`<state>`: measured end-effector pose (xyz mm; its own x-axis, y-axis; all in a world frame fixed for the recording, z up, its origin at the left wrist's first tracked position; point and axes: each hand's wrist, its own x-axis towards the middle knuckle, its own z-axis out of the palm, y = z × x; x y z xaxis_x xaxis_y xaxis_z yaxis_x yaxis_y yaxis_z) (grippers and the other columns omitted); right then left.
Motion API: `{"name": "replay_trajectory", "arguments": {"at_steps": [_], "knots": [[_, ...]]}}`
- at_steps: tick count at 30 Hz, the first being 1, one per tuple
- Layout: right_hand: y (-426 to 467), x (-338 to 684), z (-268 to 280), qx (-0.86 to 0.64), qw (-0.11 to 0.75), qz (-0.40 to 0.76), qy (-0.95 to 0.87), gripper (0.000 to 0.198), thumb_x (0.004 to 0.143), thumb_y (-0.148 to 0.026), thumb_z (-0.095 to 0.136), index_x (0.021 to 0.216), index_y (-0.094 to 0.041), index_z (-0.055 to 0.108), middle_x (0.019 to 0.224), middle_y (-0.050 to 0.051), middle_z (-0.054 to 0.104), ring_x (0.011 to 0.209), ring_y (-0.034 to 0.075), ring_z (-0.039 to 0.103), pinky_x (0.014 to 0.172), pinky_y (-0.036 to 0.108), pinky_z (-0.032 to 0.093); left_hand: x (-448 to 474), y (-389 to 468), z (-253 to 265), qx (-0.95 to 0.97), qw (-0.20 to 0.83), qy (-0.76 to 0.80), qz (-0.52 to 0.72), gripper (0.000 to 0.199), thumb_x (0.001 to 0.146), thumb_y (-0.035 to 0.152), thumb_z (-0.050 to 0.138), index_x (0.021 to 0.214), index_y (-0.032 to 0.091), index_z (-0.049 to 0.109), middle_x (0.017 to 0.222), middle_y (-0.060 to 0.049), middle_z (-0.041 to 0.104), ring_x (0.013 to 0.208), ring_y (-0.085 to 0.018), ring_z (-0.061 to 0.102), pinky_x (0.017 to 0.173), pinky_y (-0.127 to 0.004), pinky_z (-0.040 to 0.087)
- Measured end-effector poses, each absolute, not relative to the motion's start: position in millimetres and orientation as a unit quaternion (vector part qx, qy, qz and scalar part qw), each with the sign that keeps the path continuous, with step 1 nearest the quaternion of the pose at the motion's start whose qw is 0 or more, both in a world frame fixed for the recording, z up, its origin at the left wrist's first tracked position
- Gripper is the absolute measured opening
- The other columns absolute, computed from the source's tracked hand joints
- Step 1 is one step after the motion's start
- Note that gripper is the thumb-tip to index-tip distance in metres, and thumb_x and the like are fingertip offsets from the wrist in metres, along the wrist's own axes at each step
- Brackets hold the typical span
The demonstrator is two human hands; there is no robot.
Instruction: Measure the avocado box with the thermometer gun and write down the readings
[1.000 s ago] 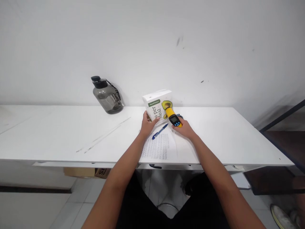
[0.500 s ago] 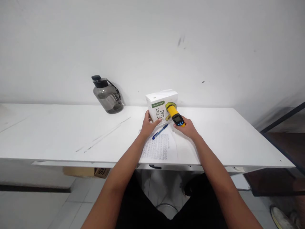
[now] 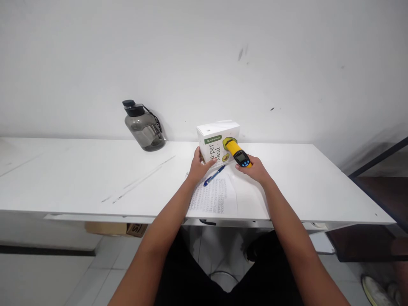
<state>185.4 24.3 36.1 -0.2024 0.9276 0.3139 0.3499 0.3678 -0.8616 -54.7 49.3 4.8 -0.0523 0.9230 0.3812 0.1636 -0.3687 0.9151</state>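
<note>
My left hand (image 3: 201,165) grips the lower left side of a white carton (image 3: 218,127) printed with avocados and a green label, its thumb across the front. In my right hand (image 3: 255,168) is a yellow and black infrared thermometer (image 3: 237,153) with a small screen and blue buttons. Its nose points at the carton's front, over the avocado picture; whether it touches cannot be told. A blue pen (image 3: 214,176) lies in front of the carton on a printed sheet of paper (image 3: 212,197).
A grey see-through water bottle (image 3: 145,129) with a black cap stands on the white table (image 3: 79,174), left of the carton and near the wall. Below the table are a cardboard box (image 3: 106,228) and, at lower right, a shoe (image 3: 375,291).
My right hand and the thermometer have shifted slightly to the right. The carton has turned or moved a little to the right in my left hand.
</note>
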Motion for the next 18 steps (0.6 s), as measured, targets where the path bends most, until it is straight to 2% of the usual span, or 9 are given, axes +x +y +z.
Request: {"name": "replay_trajectory", "arguments": {"at_steps": [6, 18], "knots": [[24.2, 185.6, 36.2, -0.448, 0.433, 0.336, -0.706, 0.040, 0.067, -0.048, 0.073, 0.093, -0.018, 0.066, 0.074, 0.001, 0.059, 0.065, 0.015, 0.049, 0.061, 0.029, 0.042, -54.6, 49.2, 4.9, 0.602, 0.335, 0.452, 0.567, 0.074, 0.071, 0.041, 0.075, 0.134, 0.028, 0.038, 0.133, -0.008, 0.055, 0.122, -0.025, 0.053, 0.105, -0.045, 0.043], [24.4, 185.9, 35.9, -0.458, 0.426, 0.339, -0.703, 0.037, 0.068, -0.045, 0.071, 0.093, -0.017, 0.066, 0.070, 0.000, 0.057, 0.061, 0.014, 0.049, 0.059, 0.029, 0.043, -53.9, 48.6, 7.4, 0.603, 0.341, 0.439, 0.572, 0.072, 0.070, 0.039, 0.077, 0.131, 0.027, 0.040, 0.127, -0.008, 0.058, 0.117, -0.024, 0.057, 0.100, -0.043, 0.048]]}}
